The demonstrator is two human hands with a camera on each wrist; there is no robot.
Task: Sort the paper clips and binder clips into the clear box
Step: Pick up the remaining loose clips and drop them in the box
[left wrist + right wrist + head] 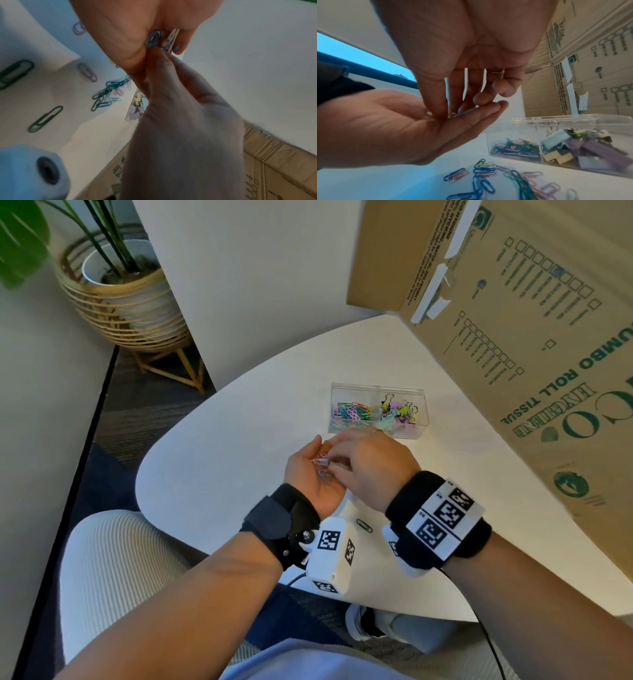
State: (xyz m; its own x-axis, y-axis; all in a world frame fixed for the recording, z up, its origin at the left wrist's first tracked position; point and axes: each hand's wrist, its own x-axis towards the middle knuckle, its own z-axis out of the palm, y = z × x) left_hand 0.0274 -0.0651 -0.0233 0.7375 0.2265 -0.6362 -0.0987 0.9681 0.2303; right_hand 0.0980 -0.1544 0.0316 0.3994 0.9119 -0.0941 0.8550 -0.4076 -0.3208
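My left hand [313, 457] lies palm up over the white table, fingers straight, with a few paper clips [323, 470] resting in its palm; one blue clip [153, 39] shows there. My right hand [334, 465] hovers over it, thumb and fingertips [441, 112] coming together on those clips. The clear box [376, 392] stands just beyond the hands, coloured paper clips [513, 148] in its left compartment and binder clips [573, 146] in its right. More loose paper clips [488, 174] lie on the table under the hands, hidden in the head view.
A large cardboard box [513, 337] leans over the table's right side, close to the clear box. A single green paper clip [364, 525] lies near my wrists. A potted plant in a wicker stand [126, 302] is on the floor at the far left.
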